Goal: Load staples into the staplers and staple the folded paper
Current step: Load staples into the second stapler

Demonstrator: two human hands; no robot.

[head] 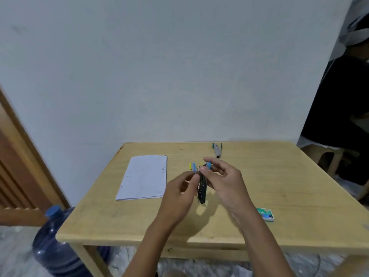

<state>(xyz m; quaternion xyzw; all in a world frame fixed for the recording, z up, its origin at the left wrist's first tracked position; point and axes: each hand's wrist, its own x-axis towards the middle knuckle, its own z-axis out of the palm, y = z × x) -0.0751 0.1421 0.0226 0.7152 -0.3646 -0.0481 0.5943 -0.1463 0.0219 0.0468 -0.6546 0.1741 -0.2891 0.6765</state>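
A dark stapler (202, 186) with blue and yellow tips stands nearly upright above the middle of the wooden table (279, 176). My left hand (179, 194) grips it from the left. From the right, my right hand (223, 182) pinches its top end near a blue tip. Folded white paper (143, 176) lies flat on the table's left part. At the far edge rests a second stapler (217, 149), grey with blue tips. A small green and white staple box (265, 214) sits right of my right wrist.
A pale wall rises right behind the table. A blue water jug (54, 242) stands on the floor at the table's front left corner. A wooden door frame (24, 156) is at the left. A dark-clothed person (339, 106) sits at the far right.
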